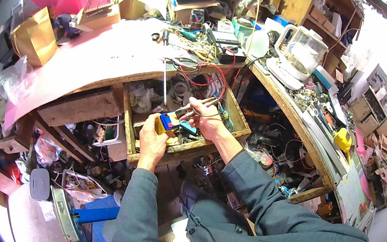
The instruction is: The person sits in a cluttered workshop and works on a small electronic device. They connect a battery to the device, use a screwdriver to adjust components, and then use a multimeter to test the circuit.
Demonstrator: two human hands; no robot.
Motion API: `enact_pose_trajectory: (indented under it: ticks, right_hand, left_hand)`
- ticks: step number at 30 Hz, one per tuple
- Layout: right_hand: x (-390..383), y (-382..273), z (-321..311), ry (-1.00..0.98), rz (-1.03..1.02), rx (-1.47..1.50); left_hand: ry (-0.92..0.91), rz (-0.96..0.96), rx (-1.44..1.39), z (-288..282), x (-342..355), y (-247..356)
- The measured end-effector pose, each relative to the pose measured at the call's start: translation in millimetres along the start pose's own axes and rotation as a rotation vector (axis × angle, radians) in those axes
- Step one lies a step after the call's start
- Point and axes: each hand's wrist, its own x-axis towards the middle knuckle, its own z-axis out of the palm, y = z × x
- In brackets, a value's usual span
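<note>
Over the open wooden drawer (190, 147), my left hand (152, 142) grips a small blue-and-yellow box (167, 121) with a red patch on its face. My right hand (207, 123) is closed around a slim pen-shaped tool (186, 108) with a dark cable, its narrow end pointing left toward the box; its exact kind is unclear. Whether the tool touches the box cannot be made out. Beneath my hands the drawer holds a grey roll (179, 89), clear plastic bags (142, 97) and small parts. A thin white rod (165, 81) leans at its back edge.
Beyond the drawer, the pale bench top (90, 56) carries tools, a red cable (220, 70) and cardboard boxes. To the right stands a clear plastic container (300, 51) on a cluttered side bench. A green-grey metal case (66, 217) and loose parts lie low at the left.
</note>
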Motion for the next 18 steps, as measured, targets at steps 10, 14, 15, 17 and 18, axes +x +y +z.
enact_pose_trajectory:
  ticks: [10,14,15,17,18]
  right_hand:
    - [3.8,2.3,-0.2,0.014,0.011,-0.036]
    - [1.7,0.7,1.1,0.007,0.009,-0.035]
    - [0.1,0.2,1.0,0.002,0.007,-0.037]
    - [-2.4,-1.9,2.6,-0.008,0.003,-0.035]
    - [-3.3,-2.9,3.6,-0.011,0.001,-0.031]
  left_hand:
    - [-0.002,0.007,0.011,2.9,2.3,-11.5]
    - [-0.005,0.009,0.006,3.4,2.2,-14.4]
    - [-0.005,0.009,0.005,3.6,2.2,-15.0]
    - [-0.005,0.009,0.003,2.9,2.2,-14.0]
    - [-0.007,0.002,0.007,2.6,1.6,-13.4]
